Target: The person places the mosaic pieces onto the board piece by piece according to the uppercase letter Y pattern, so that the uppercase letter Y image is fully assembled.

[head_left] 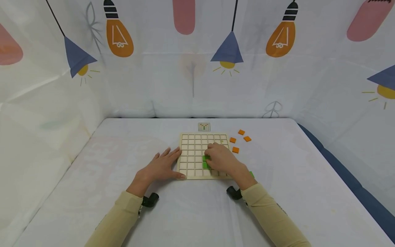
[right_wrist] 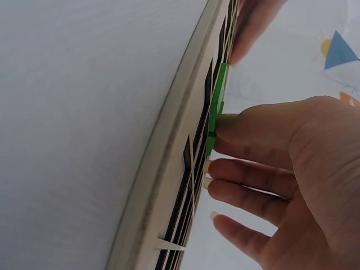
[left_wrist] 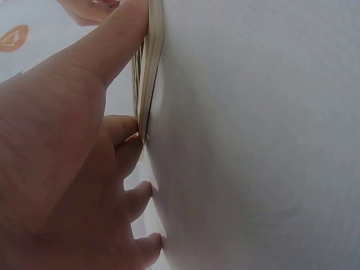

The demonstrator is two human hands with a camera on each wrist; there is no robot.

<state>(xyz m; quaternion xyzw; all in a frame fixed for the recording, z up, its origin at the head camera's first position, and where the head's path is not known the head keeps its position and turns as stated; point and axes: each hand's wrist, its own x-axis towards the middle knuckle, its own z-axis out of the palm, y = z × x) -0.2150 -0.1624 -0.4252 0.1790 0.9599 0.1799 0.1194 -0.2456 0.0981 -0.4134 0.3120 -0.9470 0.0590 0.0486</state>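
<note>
A wooden grid board (head_left: 191, 159) with raised square cells lies flat on the white table. My left hand (head_left: 160, 166) rests at its left edge, fingers spread, with the thumb along the near left corner. In the left wrist view the thumb (left_wrist: 112, 48) lies against the board's side. Over the middle of the grid, my right hand (head_left: 223, 159) pinches a green square tile (right_wrist: 211, 142) between thumb and index finger, low at the board. Another green tile (head_left: 206, 165) sits in a nearer cell. The right hand covers several cells.
Several orange tiles (head_left: 241, 132) lie right of the board. A small printed grid card (head_left: 204, 127) is behind it. Something green (head_left: 251, 174) shows partly behind the right wrist. Black wrist cameras (head_left: 150, 200) hang under both wrists. A printed white curtain (head_left: 191, 85) stands behind the table.
</note>
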